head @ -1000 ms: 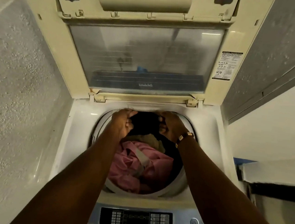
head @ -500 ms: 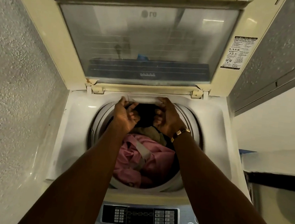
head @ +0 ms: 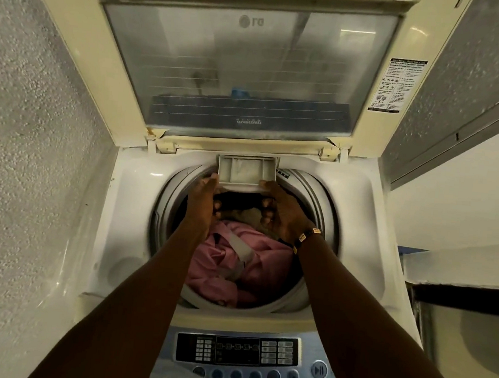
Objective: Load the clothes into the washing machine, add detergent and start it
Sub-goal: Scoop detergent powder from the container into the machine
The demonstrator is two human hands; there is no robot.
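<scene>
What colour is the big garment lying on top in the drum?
Pink, with a grey strip across it: the garment shows best in the head view, the only one.

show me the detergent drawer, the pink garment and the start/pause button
detergent drawer (head: pixel 245 170): head view, on its pale inner floor.
pink garment (head: pixel 267 250): head view, on the fold right of the grey strap.
start/pause button (head: pixel 319 369): head view, on the round button's face.
</scene>
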